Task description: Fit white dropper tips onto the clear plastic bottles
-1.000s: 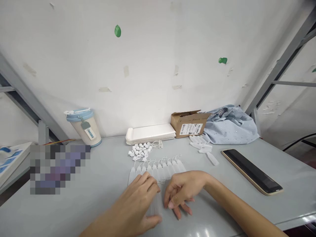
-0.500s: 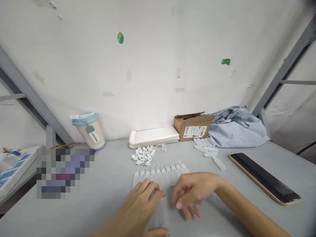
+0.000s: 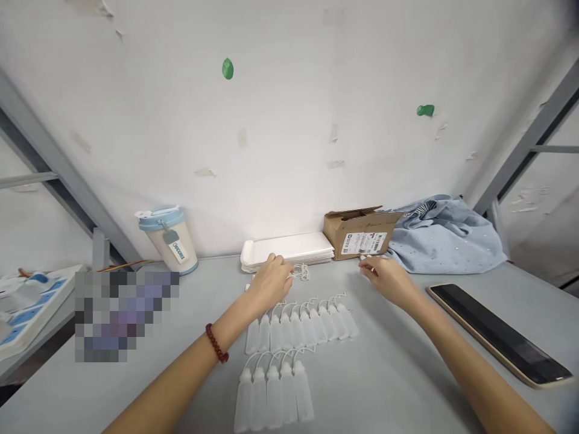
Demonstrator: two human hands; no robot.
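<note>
On the grey table (image 3: 389, 374), two rows of translucent bottles (image 3: 286, 333) are lying nearer than a cardboard box (image 3: 357, 238). Well apart, the right hand (image 3: 384, 274) is hanging before the box, the left hand (image 3: 271, 280) beside white cords (image 3: 302, 273); whether they are gripping anything, I cannot tell.

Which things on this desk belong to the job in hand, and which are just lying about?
Seems part of the job:
- front row of bottles
- back row of bottles
- white string, beside the left hand

Probably just lying about:
- lidded cup
- phone
- blue cloth

Cannot tell: cardboard box, white stack.
</note>
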